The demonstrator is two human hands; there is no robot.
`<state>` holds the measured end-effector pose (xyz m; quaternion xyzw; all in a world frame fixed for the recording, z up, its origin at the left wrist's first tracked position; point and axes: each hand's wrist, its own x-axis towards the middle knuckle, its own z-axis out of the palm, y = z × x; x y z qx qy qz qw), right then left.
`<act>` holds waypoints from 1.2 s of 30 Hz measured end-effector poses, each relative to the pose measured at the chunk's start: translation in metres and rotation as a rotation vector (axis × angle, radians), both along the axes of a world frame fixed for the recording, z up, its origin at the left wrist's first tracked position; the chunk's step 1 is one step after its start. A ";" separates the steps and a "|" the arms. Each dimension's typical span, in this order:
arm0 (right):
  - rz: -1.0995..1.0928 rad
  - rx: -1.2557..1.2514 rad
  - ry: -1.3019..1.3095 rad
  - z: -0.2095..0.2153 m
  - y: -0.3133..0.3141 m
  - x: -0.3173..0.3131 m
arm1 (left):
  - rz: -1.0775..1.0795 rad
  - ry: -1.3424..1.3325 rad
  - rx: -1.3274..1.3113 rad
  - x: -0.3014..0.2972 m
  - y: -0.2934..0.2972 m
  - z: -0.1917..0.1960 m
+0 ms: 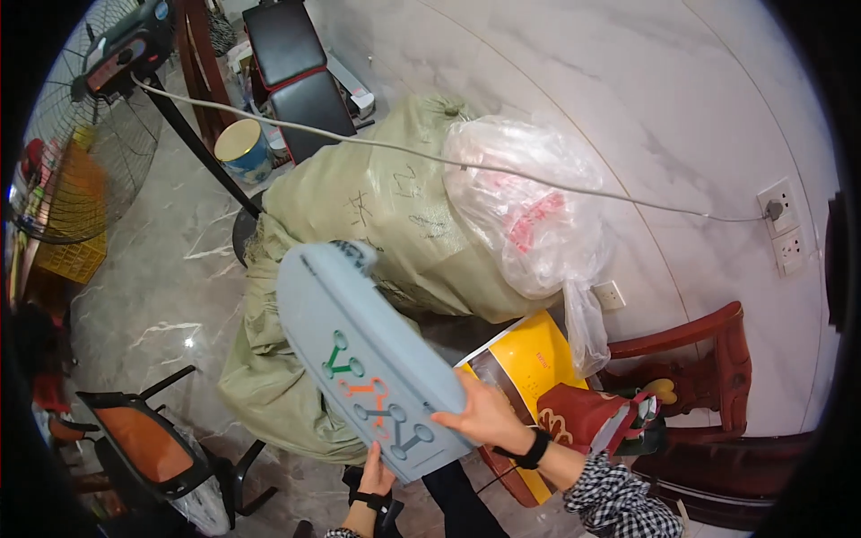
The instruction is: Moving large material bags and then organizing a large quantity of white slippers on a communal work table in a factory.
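A long grey-blue panel with rounded ends (pixel 368 336) is tilted in front of me, patterned with green, orange and dark linked dots. I cannot make out its exact kind. At its near right edge my right hand (pixel 489 417) is closed on it, the thumb lying on the patterned face. My left hand (pixel 377 473) grips the near lower edge, its fingers partly hidden by the panel. The panel's far end overlaps a large pale green woven sack (pixel 359 188), and a slumped green sack (pixel 278 386) lies beside its left edge.
A clear plastic bag (pixel 529 206) rests against the big sack. A white cable (pixel 359 141) stretches from a standing fan (pixel 99 152) to a wall socket (pixel 775 208). Near right are a yellow box (pixel 529 363), a red bag (pixel 583 417) and a wooden chair (pixel 731 368); an orange-seated chair (pixel 148 439) stands left.
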<state>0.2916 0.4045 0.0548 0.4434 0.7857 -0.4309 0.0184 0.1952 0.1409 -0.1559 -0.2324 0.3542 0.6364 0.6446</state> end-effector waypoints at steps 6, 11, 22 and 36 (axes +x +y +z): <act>-0.161 -0.040 0.170 0.050 0.095 0.047 | -0.002 0.199 0.096 -0.002 0.108 0.070; -0.292 -0.221 0.371 0.059 0.181 0.068 | -0.053 0.389 0.201 -0.031 0.205 0.114; -0.277 0.424 -0.098 0.095 0.334 0.126 | -0.102 0.624 0.335 0.028 0.385 0.153; 0.107 0.579 -0.163 -0.072 0.322 0.139 | -0.288 1.008 0.284 0.025 0.441 0.074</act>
